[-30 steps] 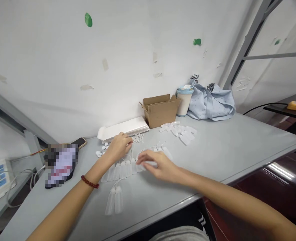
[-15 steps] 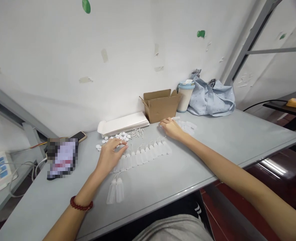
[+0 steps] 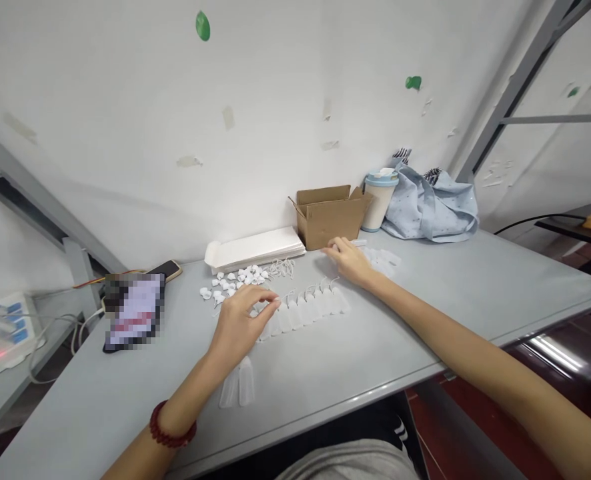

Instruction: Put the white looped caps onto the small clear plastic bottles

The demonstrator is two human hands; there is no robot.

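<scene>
Just in front of the cardboard box (image 3: 333,223), your right hand (image 3: 350,261) curls its fingers close together; your left hand (image 3: 243,321), nearer you, almost pinches by the translucent tubes (image 3: 313,308). Whether either grips anything, I cannot tell.

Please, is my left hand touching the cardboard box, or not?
Apart. The head view, now, shows it: the left hand is nearer to you, and bare table shows between its fingertips and the box.
</scene>
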